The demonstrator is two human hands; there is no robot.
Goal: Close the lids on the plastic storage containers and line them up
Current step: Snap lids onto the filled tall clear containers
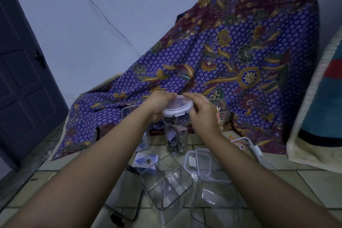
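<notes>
Two hands, left hand (157, 104) and right hand (201, 111), grip a round white-rimmed lid (177, 107) atop a tall clear plastic jar (175, 135); open clear containers (166, 185) crowd the tiled floor (305, 181) below them, patterned batik cloth (231, 57) behind.

Patterned batik cloth (231, 57) draped against wall (111, 5), dark door (22, 79), tiled floor (305, 181)

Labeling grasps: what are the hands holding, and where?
Both hands, left and right, grip the round white lid by its rim, atop the tall clear container.
</notes>
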